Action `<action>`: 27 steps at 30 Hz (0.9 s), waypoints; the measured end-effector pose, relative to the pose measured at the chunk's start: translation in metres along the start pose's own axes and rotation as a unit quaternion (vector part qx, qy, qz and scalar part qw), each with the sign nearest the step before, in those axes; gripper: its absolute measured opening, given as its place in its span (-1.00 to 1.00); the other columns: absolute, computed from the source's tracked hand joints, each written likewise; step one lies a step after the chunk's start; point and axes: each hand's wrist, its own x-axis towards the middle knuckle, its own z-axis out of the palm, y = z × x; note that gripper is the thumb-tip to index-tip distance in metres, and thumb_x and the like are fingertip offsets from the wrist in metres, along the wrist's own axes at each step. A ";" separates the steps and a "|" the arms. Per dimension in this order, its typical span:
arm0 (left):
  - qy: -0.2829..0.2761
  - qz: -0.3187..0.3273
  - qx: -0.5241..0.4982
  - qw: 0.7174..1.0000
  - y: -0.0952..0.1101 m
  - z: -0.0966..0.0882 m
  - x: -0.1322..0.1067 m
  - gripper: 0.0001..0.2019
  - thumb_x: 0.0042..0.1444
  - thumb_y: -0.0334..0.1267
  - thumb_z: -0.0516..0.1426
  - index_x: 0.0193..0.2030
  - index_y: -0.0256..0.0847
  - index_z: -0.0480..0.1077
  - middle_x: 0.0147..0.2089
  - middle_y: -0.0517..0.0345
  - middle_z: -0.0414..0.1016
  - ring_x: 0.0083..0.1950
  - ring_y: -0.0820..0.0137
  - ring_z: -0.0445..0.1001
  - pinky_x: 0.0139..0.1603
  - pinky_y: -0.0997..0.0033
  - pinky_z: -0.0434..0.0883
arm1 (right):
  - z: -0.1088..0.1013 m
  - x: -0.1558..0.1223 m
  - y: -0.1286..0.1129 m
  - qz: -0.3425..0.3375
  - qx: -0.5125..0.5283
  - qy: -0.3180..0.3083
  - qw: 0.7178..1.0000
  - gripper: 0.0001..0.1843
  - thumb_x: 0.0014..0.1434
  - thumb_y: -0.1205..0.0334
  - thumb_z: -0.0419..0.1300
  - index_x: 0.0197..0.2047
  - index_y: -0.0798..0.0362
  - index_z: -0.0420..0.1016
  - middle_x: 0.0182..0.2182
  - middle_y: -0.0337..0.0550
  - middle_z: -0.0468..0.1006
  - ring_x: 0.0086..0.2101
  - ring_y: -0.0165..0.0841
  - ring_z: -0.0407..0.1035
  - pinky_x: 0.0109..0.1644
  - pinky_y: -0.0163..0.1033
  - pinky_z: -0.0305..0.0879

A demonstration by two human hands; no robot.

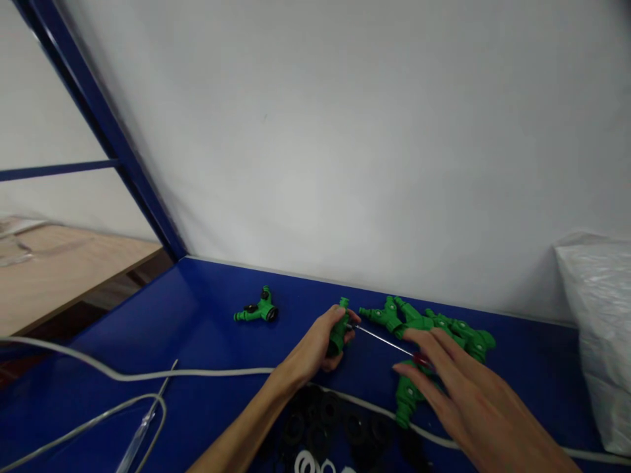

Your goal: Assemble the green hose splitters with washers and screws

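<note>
My left hand (pixel 315 347) is closed around a green plastic hose connector (pixel 339 334) resting on the blue table (pixel 197 315). My right hand (pixel 458 387) holds a thin screwdriver (pixel 382 339) with a red handle, its metal tip touching the connector in my left hand. The right fingers are stretched over the handle. A pile of several green connectors (pixel 434 325) lies just behind my right hand, and another green connector (pixel 408 397) lies under it.
A single green Y-shaped connector (pixel 257 310) lies apart at the left. Black rings (pixel 330 420) and white rings (pixel 310 465) sit near the front edge. White cables (pixel 123 376) cross the table. A white plastic bag (pixel 599 328) stands at the right. A white wall runs behind.
</note>
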 end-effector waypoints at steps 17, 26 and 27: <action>0.011 0.018 0.089 0.996 -0.003 -0.004 -0.002 -0.51 0.30 0.22 -0.10 0.03 -0.13 0.33 -0.36 0.28 0.25 -0.58 0.58 0.02 -0.64 0.60 -0.02 | 0.019 -0.006 0.009 -0.084 -0.109 0.071 0.988 -0.51 0.34 0.47 -0.19 0.02 0.04 0.52 -0.04 0.02 0.62 -0.02 -0.12 0.54 -0.15 -0.18 0.53; 0.021 0.026 0.116 0.993 -0.002 -0.003 -0.003 -0.48 0.26 0.27 -0.09 -0.05 -0.15 0.32 -0.34 0.24 0.28 -0.51 0.53 0.06 -0.57 0.56 0.05 | 0.011 0.005 0.000 -0.061 -0.101 0.069 0.991 -0.48 0.34 0.50 -0.23 0.04 0.01 0.49 -0.06 -0.03 0.62 -0.10 -0.21 0.56 -0.16 -0.21 0.53; 0.021 0.028 0.118 0.992 -0.002 -0.003 -0.004 -0.48 0.26 0.27 -0.09 -0.06 -0.16 0.32 -0.35 0.24 0.28 -0.51 0.53 0.07 -0.56 0.55 0.06 | 0.007 0.010 -0.002 -0.058 -0.097 0.073 0.991 -0.48 0.34 0.51 -0.23 0.00 0.01 0.51 -0.09 -0.01 0.62 -0.11 -0.24 0.56 -0.17 -0.24 0.52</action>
